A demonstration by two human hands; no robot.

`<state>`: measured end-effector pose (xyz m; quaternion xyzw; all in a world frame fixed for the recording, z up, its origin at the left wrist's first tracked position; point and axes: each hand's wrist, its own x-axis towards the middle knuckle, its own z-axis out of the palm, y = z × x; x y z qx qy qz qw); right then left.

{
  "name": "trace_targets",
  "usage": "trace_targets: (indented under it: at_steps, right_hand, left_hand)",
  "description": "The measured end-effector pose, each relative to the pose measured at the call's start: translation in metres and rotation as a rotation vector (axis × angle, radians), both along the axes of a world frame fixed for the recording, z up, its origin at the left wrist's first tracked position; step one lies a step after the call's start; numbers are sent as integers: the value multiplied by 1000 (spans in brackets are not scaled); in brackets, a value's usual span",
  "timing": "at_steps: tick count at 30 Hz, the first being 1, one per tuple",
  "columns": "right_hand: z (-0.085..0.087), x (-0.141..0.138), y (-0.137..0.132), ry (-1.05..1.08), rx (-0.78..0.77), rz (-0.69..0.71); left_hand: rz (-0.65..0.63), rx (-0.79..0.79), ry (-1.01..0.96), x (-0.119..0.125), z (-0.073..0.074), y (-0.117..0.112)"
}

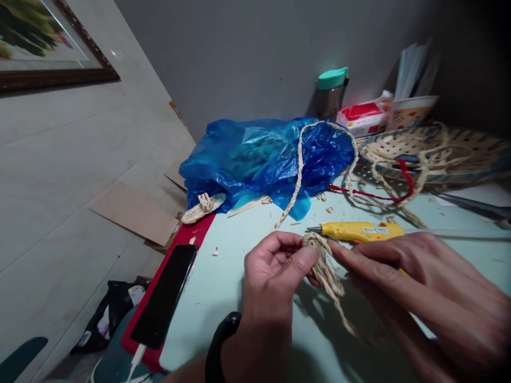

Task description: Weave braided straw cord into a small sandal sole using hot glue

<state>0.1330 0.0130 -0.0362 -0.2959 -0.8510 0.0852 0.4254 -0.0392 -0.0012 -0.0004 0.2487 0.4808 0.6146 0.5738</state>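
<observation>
My left hand [271, 268] pinches a small coil of braided straw [321, 263] between thumb and fingers, just above the pale green table [223, 276]. The fingers of my right hand [419, 282] press on the same coil from the right. A long braided straw cord [297, 175] runs from the coil up over a blue plastic bag [259, 154]. Loose straw ends hang below the coil. A yellow glue gun [359, 230] lies on the table just behind my hands.
A black phone [165, 292] on a charging cable lies on a red strip at the table's left edge. A woven basket [435, 151] with straw and a red cord sits at back right. A flask [331, 93], tissue pack [361, 118] and paper cup [411, 110] stand by the wall.
</observation>
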Motion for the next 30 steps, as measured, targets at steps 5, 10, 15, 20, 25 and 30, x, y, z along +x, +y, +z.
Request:
trace_targets:
  at_steps: [5,10,15,20,25,30]
  right_hand:
    - [0,-4,1,35,-5,-28]
    - [-1,-5,2,-35,43,-41]
    - [-8,1,0,-64,72,-8]
    - [-13,4,-1,-77,77,12]
    - [-6,0,2,-64,79,23]
    - [3,-5,3,-68,105,28]
  left_hand:
    - [7,14,33,0,0,1]
    - [7,28,44,0,0,1]
    - [9,14,52,0,-2,2]
    - [15,9,48,0,-1,2]
    - [13,-9,49,1,-1,2]
    - [4,-4,61,0,-2,1]
